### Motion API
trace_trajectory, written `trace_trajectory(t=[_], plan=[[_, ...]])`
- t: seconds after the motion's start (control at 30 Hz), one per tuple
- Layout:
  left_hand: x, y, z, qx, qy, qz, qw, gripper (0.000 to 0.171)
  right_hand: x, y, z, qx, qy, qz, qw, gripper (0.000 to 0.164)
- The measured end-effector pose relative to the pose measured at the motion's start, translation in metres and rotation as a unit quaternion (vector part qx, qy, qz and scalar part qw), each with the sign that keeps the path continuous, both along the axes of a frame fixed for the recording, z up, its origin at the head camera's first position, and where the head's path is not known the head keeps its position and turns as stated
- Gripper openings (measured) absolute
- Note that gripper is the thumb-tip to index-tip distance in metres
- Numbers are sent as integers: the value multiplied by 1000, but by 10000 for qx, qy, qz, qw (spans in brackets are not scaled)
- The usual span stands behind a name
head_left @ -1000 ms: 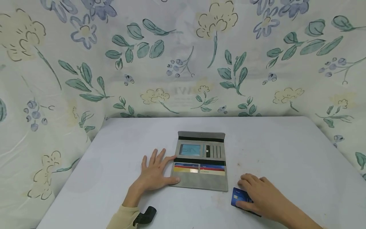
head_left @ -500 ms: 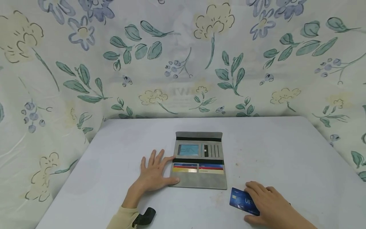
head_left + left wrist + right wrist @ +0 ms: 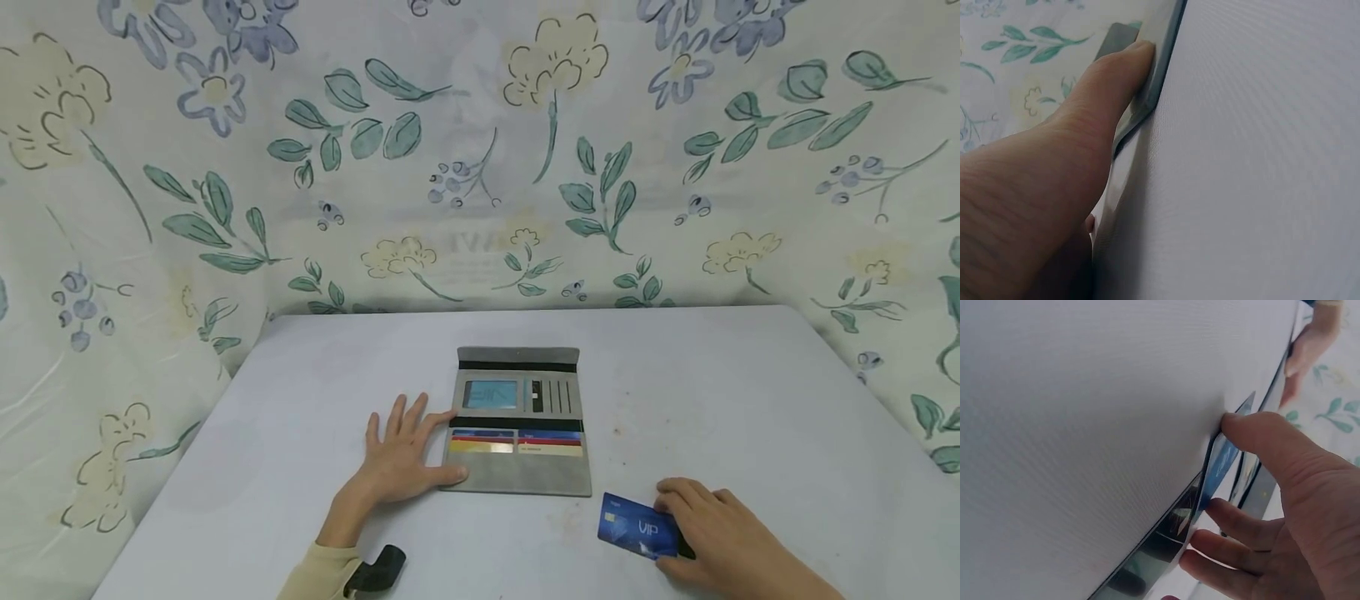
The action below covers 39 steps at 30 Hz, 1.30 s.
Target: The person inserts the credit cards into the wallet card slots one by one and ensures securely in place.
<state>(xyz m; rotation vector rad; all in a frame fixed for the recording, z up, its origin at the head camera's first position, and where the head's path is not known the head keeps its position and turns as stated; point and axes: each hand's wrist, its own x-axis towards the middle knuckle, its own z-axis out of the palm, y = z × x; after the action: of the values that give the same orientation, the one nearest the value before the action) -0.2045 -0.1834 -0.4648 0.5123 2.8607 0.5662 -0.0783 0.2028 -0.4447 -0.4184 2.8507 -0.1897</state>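
Observation:
My left hand (image 3: pixel 401 458) lies spread at the left side of an unfolded grey wallet (image 3: pixel 517 477). Its thumb presses the lower left corner, and the index fingertip touches the left edge; the left wrist view shows the thumb over the wallet's rim (image 3: pixel 1155 94). To the right of the wallet, my right hand (image 3: pixel 723 537) pinches a blue bank card (image 3: pixel 637 527) marked VIP between thumb and fingers, low over the table. Under the hand, a dark glossy flat thing (image 3: pixel 1163 544) shows beside the card in the right wrist view, mostly hidden from the head.
Cards (image 3: pixel 483 442) with blue, red and yellow bands fill the wallet's lower pockets. Above them are a clear window (image 3: pixel 491 394) and narrow slots. The white table (image 3: pixel 300 392) meets a flower-print cloth (image 3: pixel 487 167) behind. A black band (image 3: pixel 378 571) is on the left wrist.
My right hand has slid a little right along the blue card, its thumb moving from the card's face to its lower edge, baring the VIP lettering. The left hand stays on the wallet.

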Motion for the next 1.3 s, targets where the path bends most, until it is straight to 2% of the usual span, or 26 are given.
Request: trace_trajectory(t=[0.17,0.37,0.7,0.8,0.97,1.17,1.3], plan=[[0,0,-2,0,-9,-6,10000,86,-1,0,-1,-1,143,3,9999,63],[0,1,-2,-14,-20,1,10000,86,0,1,-2,-216,26,-37,9998,57],[1,0,-1,36,-7,-13,10000,86,3,9,-4,-518,145,280,9982,59],[1,0,-1,35,-6,-10,10000,86,3,11,-2,-476,458,436,9969,58],[2,0,0,20,-25,14,10000,86,-1,16,5,-429,1204,527,9904,45],[2,0,0,5,-42,46,10000,87,-12,23,10,-628,2310,648,9688,40],[1,0,0,7,-58,40,10000,87,-24,26,10,-737,2699,590,9583,41]])
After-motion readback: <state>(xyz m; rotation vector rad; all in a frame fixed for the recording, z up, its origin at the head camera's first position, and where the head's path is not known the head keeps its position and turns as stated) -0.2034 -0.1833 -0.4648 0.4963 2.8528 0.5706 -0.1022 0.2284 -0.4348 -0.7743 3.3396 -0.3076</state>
